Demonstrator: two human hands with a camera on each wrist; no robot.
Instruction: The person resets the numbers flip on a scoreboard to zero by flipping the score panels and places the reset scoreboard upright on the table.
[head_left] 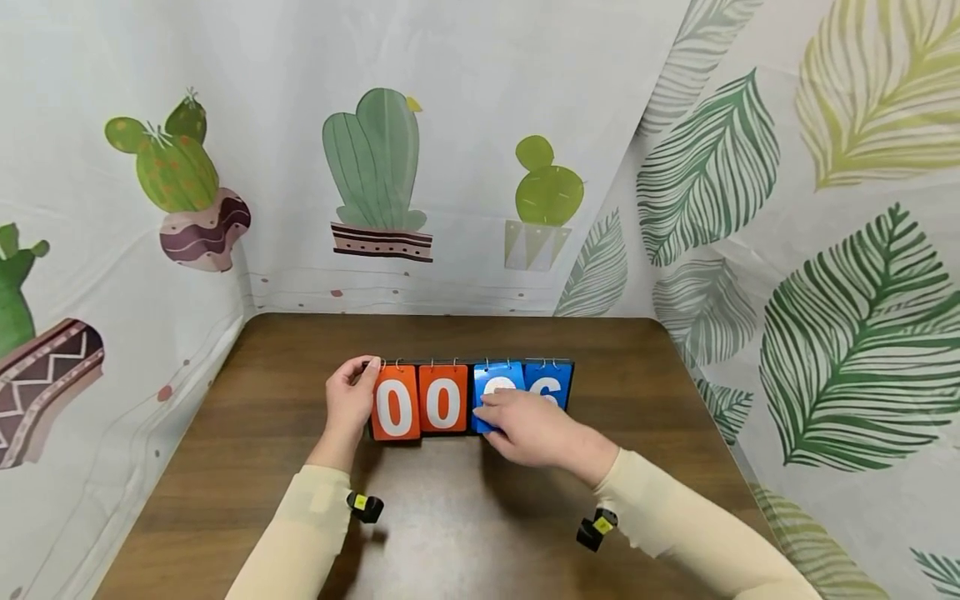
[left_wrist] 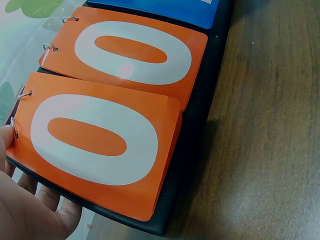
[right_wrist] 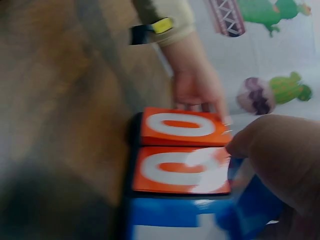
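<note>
A black-backed flip scoreboard (head_left: pixel 470 398) leans at the middle of the table, with two orange cards reading 0 and 0 on its left half. My left hand (head_left: pixel 352 397) grips the board's left end, its thumb near the top corner and fingers behind, as the left wrist view shows. My right hand (head_left: pixel 536 425) is over the blue cards and pinches the inner blue number card (head_left: pixel 483 379). A raised blue flap (right_wrist: pixel 257 207) shows beside the finger in the right wrist view. The outer blue card (head_left: pixel 546 385) appears to read 6, partly covered by this hand.
The brown wooden table (head_left: pixel 450 533) extends in front of and around the board. Behind it hangs a white cloth (head_left: pixel 465 67) printed with cacti; another with leaves hangs at the right. Small metal rings (left_wrist: pixel 50 47) join the cards to the board's top edge.
</note>
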